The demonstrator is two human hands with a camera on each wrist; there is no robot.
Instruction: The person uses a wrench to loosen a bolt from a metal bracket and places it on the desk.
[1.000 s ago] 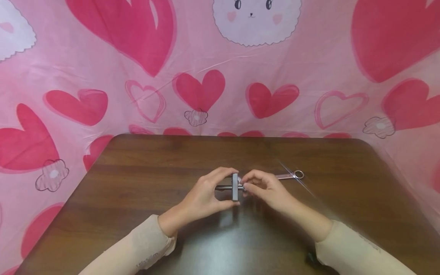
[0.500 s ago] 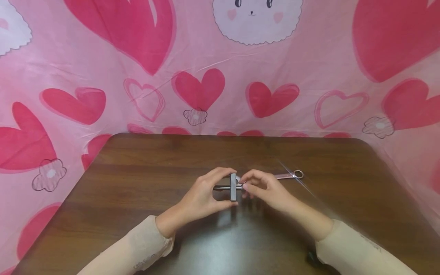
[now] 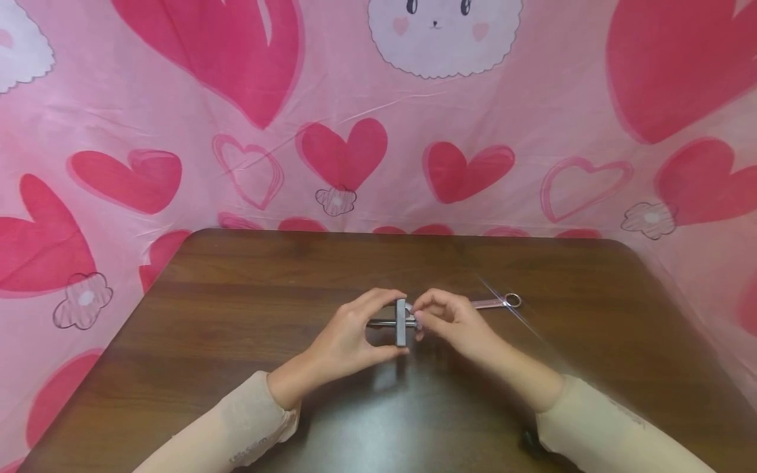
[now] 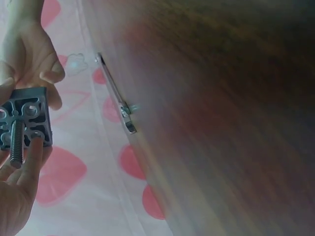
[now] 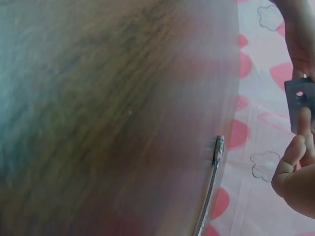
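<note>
A square grey plate [image 3: 401, 323] with corner holes stands on edge between the hands, over the table. Through its middle runs a threaded bolt [image 4: 16, 145], whose long shank points left in the head view. My left hand [image 3: 349, 335] grips the plate by its upper and lower edges, fingers above and thumb below. On the other side, my right hand [image 3: 458, 322] pinches the short bolt end with thumb and fingertips, which mostly hide it. In the right wrist view, a fingertip lies over the centre of the plate's flat face [image 5: 295, 105].
A metal wrench [image 3: 489, 303] with a ring end lies on the brown wooden table [image 3: 266, 263], behind the right hand. A small dark shape [image 3: 530, 441] shows beside the right cuff. Behind the table hangs a pink cloth [image 3: 402, 144] printed with hearts.
The plate and left hand have shifted slightly left, with the grip kept. The right hand's fingers have moved a little at the bolt end. The wrench stays put.
</note>
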